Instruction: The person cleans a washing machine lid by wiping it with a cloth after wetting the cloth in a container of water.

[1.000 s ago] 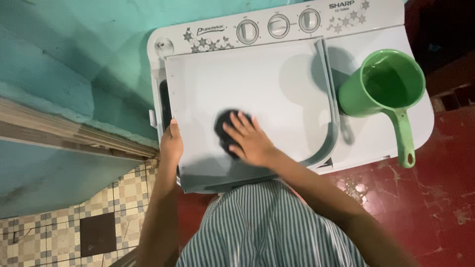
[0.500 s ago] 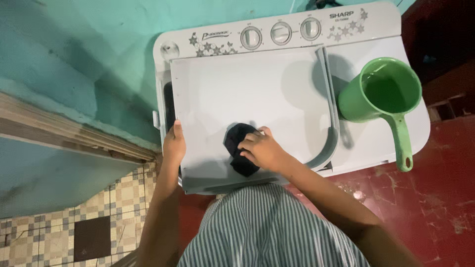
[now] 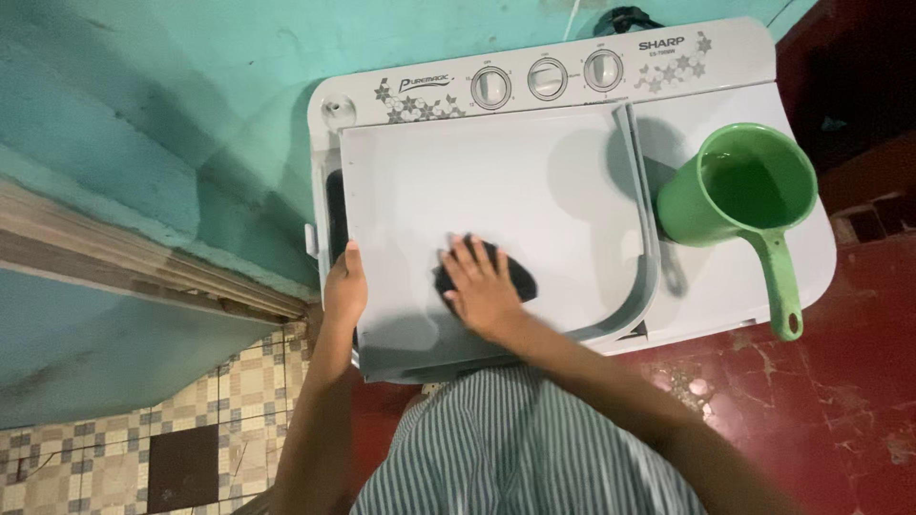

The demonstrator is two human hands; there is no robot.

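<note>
A white twin-tub washing machine (image 3: 735, 277) stands against a turquoise wall. Its large white lid (image 3: 496, 181) lies flat across the top. My left hand (image 3: 345, 286) grips the lid's left edge. My right hand (image 3: 482, 288) presses flat on a black cloth (image 3: 513, 272) lying on the lid near its front edge, fingers spread over the cloth. Most of the cloth is hidden under my palm.
A green plastic dipper (image 3: 739, 195) with a long handle stands on the machine's right side. Three round knobs (image 3: 547, 78) sit on the back panel. Red floor (image 3: 840, 381) lies to the right, patterned tiles (image 3: 105, 458) to the lower left.
My right hand with the black cloth has slid a little to the left on the lid, and its fingers have spread flat. My left hand stays on the lid's edge.
</note>
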